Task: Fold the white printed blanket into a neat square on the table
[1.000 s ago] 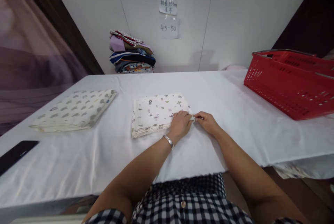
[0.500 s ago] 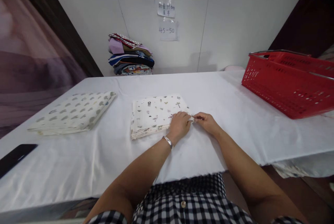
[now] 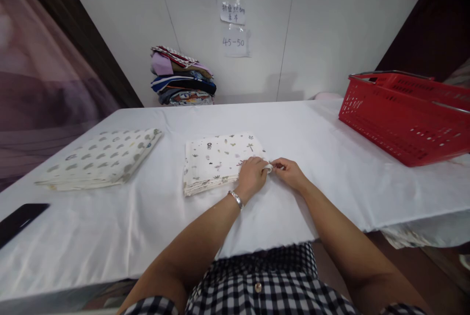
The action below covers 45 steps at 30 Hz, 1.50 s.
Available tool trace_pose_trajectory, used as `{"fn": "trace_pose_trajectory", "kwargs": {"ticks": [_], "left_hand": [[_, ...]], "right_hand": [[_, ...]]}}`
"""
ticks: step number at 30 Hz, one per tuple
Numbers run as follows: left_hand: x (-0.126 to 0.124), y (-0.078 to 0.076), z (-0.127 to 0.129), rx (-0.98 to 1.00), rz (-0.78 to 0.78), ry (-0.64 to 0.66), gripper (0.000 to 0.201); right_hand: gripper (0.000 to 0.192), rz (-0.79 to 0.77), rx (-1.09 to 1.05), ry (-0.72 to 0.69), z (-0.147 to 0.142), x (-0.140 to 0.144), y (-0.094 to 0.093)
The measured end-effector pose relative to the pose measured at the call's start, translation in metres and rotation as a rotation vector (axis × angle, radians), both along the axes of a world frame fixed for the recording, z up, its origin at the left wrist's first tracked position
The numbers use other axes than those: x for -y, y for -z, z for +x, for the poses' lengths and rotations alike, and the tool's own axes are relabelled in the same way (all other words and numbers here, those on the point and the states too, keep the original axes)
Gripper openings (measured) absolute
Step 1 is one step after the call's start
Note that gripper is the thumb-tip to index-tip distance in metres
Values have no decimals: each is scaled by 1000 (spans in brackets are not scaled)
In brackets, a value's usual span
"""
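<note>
A white cloth printed with small plants and animals lies folded in several layers on the white-covered table. My left hand rests on its near right corner, fingers curled over the edge and closed on it. Just to the right, my right hand pinches the tip of that same corner between thumb and fingers. A second folded cloth, white with grey-green cloud-like spots, lies flat farther left, apart from both hands.
A red plastic basket stands at the right. Against the back wall is a pile of folded fabrics. A black phone lies at the left front edge. Two paper signs hang on the wall.
Both hands stay at the cloth's corner with hardly any movement. The whole view has shifted very slightly.
</note>
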<state>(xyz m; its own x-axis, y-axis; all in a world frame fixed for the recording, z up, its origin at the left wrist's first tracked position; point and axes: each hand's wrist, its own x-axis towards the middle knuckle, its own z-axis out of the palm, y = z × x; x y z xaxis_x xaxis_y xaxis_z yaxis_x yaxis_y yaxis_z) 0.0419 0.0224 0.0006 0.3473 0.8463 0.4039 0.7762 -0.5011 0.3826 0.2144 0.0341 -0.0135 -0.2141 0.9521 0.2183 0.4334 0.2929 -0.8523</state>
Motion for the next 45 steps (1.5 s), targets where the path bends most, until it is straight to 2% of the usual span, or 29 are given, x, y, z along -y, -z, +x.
{"fn": "trace_pose_trajectory", "kwargs": {"ticks": [9, 14, 26, 35, 45], "left_hand": [[1, -1, 1, 4, -23, 0, 14], [0, 0, 0, 9, -10, 6, 13], [1, -1, -1, 13, 2, 5, 16], [2, -1, 0, 25, -20, 15, 13], [-2, 1, 0, 2, -30, 18, 14]], "right_hand": [[20, 173, 255, 54, -7, 4, -1], [20, 219, 308, 95, -12, 7, -4], [17, 109, 149, 113, -8, 8, -3], [18, 121, 92, 102, -6, 6, 2], [17, 83, 70, 87, -7, 8, -1]]}}
